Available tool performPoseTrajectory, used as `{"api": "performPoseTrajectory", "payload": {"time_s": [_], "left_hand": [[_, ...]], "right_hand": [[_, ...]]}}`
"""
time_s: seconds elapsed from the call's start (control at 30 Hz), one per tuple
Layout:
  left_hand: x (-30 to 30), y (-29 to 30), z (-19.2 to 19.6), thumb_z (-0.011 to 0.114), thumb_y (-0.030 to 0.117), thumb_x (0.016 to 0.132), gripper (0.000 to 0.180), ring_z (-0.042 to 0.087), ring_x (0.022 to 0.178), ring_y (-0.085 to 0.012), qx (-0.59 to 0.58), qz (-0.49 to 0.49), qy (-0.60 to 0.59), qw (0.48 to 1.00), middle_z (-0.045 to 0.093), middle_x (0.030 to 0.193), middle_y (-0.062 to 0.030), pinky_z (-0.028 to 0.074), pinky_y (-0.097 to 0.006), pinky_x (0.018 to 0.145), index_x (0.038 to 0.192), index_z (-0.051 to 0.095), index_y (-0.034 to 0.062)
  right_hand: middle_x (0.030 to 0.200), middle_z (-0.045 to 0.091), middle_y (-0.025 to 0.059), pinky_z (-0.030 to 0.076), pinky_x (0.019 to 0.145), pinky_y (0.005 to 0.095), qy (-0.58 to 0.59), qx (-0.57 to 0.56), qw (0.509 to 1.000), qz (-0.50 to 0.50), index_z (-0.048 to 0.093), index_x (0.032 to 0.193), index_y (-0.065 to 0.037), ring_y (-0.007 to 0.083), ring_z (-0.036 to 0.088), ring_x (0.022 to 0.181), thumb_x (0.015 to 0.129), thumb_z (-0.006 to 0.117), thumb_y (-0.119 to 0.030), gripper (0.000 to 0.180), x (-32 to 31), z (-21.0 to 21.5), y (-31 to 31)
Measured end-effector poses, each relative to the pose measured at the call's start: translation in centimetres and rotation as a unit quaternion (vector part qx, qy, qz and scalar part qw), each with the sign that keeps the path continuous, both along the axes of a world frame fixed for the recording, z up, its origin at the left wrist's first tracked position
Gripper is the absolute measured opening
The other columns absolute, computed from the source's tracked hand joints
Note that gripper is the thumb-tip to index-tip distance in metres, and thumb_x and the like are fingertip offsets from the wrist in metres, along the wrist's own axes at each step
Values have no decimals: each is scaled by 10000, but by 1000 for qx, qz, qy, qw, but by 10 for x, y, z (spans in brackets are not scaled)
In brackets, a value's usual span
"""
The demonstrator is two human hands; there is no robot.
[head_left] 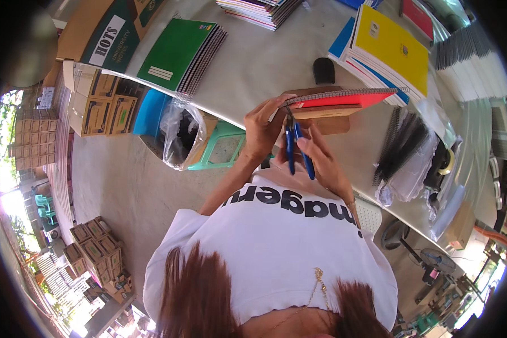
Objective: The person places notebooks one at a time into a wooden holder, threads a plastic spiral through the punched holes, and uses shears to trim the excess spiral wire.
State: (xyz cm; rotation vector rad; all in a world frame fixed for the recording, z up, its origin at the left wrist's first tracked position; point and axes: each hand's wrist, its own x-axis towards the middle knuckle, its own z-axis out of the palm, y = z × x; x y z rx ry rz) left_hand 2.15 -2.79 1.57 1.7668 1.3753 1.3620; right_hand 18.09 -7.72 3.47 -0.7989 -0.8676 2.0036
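A red spiral-bound notebook [372,100] stands tilted on edge over the table's near side, its wire coil facing up. My left hand [262,128] is closed on the notebook's left end, by the end of the coil. In my right hand [324,160] is a pair of pliers [294,144] with blue handles. Their jaws point up at the coil's left end, close to my left fingers; whether they grip the wire is too small to tell. A brown wooden block [337,125] lies on the table just behind my right hand, partly under the notebook.
Green spiral notebooks [174,52] are stacked at the left, yellow and blue ones [391,50] at the right. Loose black coils [403,143] lie right of my hands. A dark rounded object [323,71] sits beyond the notebook. Below the table's left edge stand a plastic-lined bin [180,135] and green stool [224,145].
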Motion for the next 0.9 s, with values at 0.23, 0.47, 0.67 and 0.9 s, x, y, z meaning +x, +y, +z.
{"api": "performPoseTrajectory", "payload": {"time_s": [0.23,0.47,0.67,0.9], "left_hand": [[-9,5,6,584,-94,817,358,674,878,-308,-16,-62,7,998,671,1045,-145,530,-352,734,1135,636,62],[-45,13,63,525,22,929,222,645,899,-296,2,25,67,997,651,1043,-149,508,-351,777,1133,607,55],[-149,61,138,456,142,994,217,570,868,-128,121,132,46,983,624,1011,-64,456,-282,785,1134,595,53],[-233,155,168,369,127,943,242,516,842,-135,198,98,174,960,560,904,-40,399,-273,819,980,589,34]], "right_hand": [[1259,534,166,369,1001,456,-626,278,726,-55,513,1286,-101,358,482,1197,806,674,-123,507,112,-104,-11],[1254,522,136,333,1002,491,-703,286,617,-208,556,1242,-133,349,454,1183,850,636,-177,402,146,-152,-4],[1255,529,121,318,1006,497,-725,251,598,-231,575,1226,-153,350,449,1178,857,642,-221,381,138,-159,-5],[1257,532,111,312,1012,486,-754,238,565,-234,585,1214,-158,336,451,1177,862,647,-239,367,138,-162,-4]]}}
